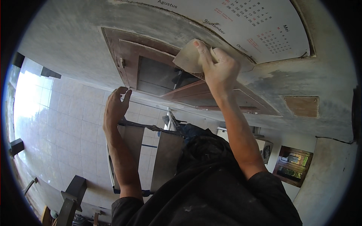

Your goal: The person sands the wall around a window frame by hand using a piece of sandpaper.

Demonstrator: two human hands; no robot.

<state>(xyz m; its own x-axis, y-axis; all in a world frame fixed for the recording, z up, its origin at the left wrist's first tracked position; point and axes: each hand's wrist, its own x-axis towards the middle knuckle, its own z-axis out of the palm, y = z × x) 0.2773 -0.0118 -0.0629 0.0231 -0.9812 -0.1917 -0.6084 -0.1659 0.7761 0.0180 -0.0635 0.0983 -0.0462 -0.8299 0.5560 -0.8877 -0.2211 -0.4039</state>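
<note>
My right hand [223, 69] grips a bent beige sheet [190, 56] that looks like sandpaper. Its thumb lies flat along the sheet, which overlaps the upper edge of a brown wooden frame [130, 49] with dark glass panes [156, 75]. Around the frame, the grey wall [75, 30] is patchy. Lower and to the left, my left hand [116, 107] is raised beside the frame's corner. Its fingers curl loosely with a gap before the thumb, and nothing shows in it. Whether its fingertips touch the frame I cannot tell.
A large printed calendar [279, 26] hangs on the wall above my right hand. Beneath my arms stands a metal-framed structure with flat grey panels [166, 158], over a tiled floor [83, 113]. Dark posts [73, 192] rise at lower left. A wooden window [293, 165] is at right.
</note>
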